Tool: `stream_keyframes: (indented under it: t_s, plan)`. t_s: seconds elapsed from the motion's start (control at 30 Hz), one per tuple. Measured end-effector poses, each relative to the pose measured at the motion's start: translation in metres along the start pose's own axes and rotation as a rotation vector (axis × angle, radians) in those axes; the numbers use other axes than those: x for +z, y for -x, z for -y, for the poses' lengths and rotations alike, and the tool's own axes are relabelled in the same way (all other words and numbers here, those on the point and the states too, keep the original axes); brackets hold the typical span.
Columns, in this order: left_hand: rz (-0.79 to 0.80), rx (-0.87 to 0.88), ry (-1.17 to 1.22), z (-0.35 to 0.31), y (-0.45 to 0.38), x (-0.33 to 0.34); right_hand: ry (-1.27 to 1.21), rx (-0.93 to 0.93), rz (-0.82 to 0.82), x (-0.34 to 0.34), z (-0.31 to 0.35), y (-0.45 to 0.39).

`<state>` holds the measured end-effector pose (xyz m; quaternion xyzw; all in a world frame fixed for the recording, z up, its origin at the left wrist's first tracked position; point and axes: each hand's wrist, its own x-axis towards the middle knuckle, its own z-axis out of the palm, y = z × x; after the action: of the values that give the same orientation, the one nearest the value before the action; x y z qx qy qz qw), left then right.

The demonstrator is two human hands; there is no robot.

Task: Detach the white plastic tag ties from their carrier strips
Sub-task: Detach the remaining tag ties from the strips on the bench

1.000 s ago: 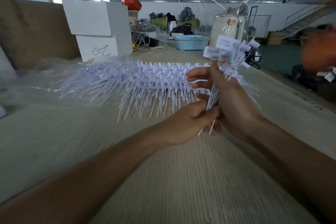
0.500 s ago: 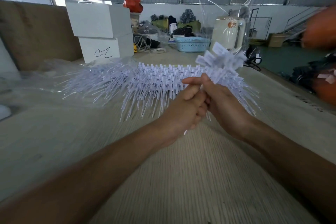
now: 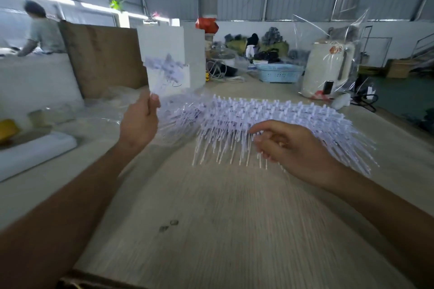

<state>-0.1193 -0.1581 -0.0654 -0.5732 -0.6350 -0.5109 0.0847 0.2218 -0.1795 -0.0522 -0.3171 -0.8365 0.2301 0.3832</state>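
A blurred bunch of ties (image 3: 168, 70) is gripped in the raised left hand (image 3: 138, 122). The right hand (image 3: 288, 145), fingers loosely spread and holding nothing, is poised over the strips (image 3: 258, 119) piled on the table (image 3: 211, 230) just beyond it. One strip should probably be pinched near its spine, so neighbours are not dragged. A kettle (image 3: 326, 70) and basket (image 3: 277, 74) are seen well beyond, clear of the work.

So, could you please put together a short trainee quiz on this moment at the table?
1. True or false: the left hand holds a bundle of ties raised above the table.
2. What is under the right hand? A) basket B) pile of ties C) kettle
3. Fill in: the blue basket stands to the ___ of the kettle.

Key: 1 true; 2 B, the pile of ties; 3 left.
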Motion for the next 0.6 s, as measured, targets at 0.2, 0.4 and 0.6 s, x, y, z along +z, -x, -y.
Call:
stream_keyframes:
  t_s: [0.2,0.4,0.6]
  plan:
    - [-0.143,-0.155,0.060,0.048,-0.009,-0.020,0.334,-0.269,0.214,0.063,0.039,-0.064]
    - [-0.135,-0.288,0.070,0.057,-0.006,-0.017,1.105,-0.570,0.369,0.149,0.068,-0.150]
    - [-0.082,-0.202,0.089,0.057,-0.009,-0.019,1.143,-0.128,0.416,0.135,0.062,-0.230]
